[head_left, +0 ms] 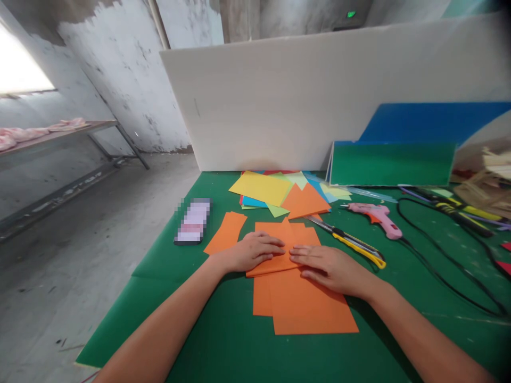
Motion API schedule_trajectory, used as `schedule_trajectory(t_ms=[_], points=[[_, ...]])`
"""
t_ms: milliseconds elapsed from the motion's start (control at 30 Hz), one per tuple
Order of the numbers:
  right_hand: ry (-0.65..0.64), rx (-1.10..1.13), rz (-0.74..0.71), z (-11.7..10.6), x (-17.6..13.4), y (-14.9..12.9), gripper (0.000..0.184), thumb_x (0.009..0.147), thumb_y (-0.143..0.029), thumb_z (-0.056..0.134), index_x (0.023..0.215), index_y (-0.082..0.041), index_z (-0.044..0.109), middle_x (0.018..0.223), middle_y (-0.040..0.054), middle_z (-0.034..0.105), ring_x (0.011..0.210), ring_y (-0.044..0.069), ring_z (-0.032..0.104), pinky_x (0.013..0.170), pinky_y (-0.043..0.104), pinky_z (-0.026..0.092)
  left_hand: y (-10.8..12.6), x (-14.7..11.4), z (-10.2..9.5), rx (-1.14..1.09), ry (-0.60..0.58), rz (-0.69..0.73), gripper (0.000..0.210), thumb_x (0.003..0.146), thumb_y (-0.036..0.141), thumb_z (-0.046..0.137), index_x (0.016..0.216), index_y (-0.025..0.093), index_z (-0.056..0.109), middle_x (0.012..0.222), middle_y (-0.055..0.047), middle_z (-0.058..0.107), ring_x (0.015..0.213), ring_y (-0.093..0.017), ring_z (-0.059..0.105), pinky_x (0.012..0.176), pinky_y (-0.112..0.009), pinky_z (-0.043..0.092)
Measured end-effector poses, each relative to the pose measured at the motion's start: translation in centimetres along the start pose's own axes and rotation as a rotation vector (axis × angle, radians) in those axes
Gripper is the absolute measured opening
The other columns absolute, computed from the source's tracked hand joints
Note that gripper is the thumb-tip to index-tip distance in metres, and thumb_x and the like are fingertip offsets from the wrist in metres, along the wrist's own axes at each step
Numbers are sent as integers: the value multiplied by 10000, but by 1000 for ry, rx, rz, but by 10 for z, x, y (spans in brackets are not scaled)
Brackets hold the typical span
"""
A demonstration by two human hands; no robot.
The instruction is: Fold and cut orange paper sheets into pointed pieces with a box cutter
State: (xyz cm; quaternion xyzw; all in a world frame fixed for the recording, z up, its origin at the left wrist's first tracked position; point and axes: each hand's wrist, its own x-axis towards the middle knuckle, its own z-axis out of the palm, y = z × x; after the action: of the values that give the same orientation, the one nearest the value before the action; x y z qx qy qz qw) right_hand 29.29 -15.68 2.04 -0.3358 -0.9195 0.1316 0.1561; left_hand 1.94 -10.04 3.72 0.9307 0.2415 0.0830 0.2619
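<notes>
Both hands rest palm down on a folded sheet of orange paper point(275, 268) in the middle of the green table. My left hand point(258, 251) lies flat on its left part, fingers stretched toward the right. From the other side my right hand point(325, 265) presses on it, fingers extended to the left, the tips of both hands close together. Under the folded piece, more orange sheets point(315, 314) stick out toward me. A curved orange cutout point(227, 232) lies just left of my left hand. Beyond my right hand is a yellow utility knife point(357, 246) with its blade out.
A pink glue gun point(379, 215) with a black cord lies at the right. Coloured paper point(261, 187) is piled at the back, with an orange triangular piece point(306, 201). A phone point(194, 221) lies left. A white board point(279, 106) and green panel point(391, 164) stand behind.
</notes>
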Motion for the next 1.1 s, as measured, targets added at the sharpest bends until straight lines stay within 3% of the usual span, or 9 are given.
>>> schedule_trajectory(t_ms=[300,867,1100], points=[[33,8,-9,1,0,-2,371,928,-268,542,1295,-250,594,1353,59,581,1228,242,558,1034,396,470,2,-1,-1,7,26,15,375,996,211,349,1290,266,576,1368,-3,557,1232,-180,465,1086,-344,318],[-9,5,29,-2,1,-7,397,938,-277,522,1331,-245,563,1393,64,542,1259,251,527,1042,413,461,2,-2,0,42,1,-2,327,977,353,465,1268,309,608,1433,30,491,1261,-203,427,1110,-347,263],[43,-52,-82,-3,2,-9,350,940,-241,519,1275,-281,610,1363,58,573,1236,253,545,1019,432,478,4,0,-2,-18,-15,18,356,991,319,428,1317,286,566,1401,18,534,1261,-188,441,1111,-357,277]])
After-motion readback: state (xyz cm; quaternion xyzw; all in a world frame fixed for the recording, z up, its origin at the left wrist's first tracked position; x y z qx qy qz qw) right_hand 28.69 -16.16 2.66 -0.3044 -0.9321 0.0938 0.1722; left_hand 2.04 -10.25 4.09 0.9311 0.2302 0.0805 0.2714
